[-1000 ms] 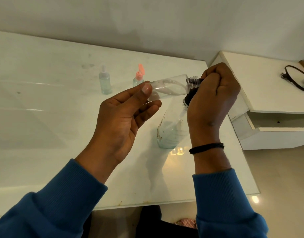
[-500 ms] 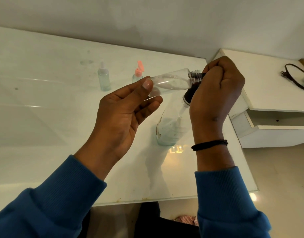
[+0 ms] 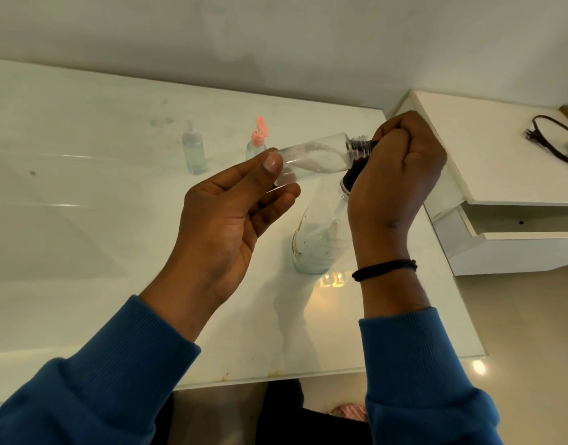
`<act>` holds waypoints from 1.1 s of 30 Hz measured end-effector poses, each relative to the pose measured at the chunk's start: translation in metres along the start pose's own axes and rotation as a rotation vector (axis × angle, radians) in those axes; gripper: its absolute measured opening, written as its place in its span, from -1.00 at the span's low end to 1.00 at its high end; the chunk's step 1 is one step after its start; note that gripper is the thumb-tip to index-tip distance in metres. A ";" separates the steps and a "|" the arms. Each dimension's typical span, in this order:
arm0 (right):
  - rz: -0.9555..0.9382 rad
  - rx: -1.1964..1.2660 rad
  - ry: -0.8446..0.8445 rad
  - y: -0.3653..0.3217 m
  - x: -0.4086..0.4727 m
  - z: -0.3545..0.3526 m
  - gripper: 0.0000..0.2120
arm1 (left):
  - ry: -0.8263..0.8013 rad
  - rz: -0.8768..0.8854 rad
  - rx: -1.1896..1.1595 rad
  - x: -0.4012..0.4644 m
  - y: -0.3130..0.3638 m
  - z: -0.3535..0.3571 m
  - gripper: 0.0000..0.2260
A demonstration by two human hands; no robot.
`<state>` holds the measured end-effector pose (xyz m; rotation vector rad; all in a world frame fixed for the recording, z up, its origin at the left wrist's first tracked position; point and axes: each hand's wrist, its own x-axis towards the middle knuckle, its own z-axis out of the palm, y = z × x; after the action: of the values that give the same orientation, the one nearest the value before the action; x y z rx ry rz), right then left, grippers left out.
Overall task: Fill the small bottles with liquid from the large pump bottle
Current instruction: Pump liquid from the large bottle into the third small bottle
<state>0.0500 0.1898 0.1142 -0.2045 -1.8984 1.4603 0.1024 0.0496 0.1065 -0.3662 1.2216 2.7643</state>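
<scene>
My left hand [image 3: 231, 207] holds a small clear bottle [image 3: 314, 159] by its base, thumb on top and fingers beneath, tipped nearly sideways with its threaded neck pointing right. Some pale liquid lies along its lower side. My right hand [image 3: 395, 175] curls over the black pump head of the large clear pump bottle [image 3: 318, 242], which stands on the white table [image 3: 83, 252]. The pump's spout is hidden under my fingers at the small bottle's neck. Farther back stand a small bottle with a white dropper top [image 3: 193, 149] and one with an open pink flip cap [image 3: 257, 141].
To the right is a white cabinet [image 3: 501, 175] with a partly open drawer [image 3: 514, 242]. A black cable [image 3: 552, 139] lies on top of it. The wall rises just behind the table. The table's front edge runs close to my sleeves.
Both hands and the small bottle stay in nearly the same place. My right hand stays curled over the pump head, and the view has shifted slightly.
</scene>
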 end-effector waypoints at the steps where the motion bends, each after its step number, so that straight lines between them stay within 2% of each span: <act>1: 0.001 -0.009 -0.008 -0.001 0.002 -0.002 -0.73 | -0.003 -0.002 0.002 0.000 -0.001 0.000 -0.61; 33: -0.047 -0.021 0.011 -0.003 0.003 -0.005 -0.74 | -0.014 -0.010 -0.005 0.000 0.001 0.001 -0.64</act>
<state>0.0519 0.1940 0.1187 -0.1765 -1.8985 1.4061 0.1024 0.0497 0.1081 -0.3519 1.2061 2.7577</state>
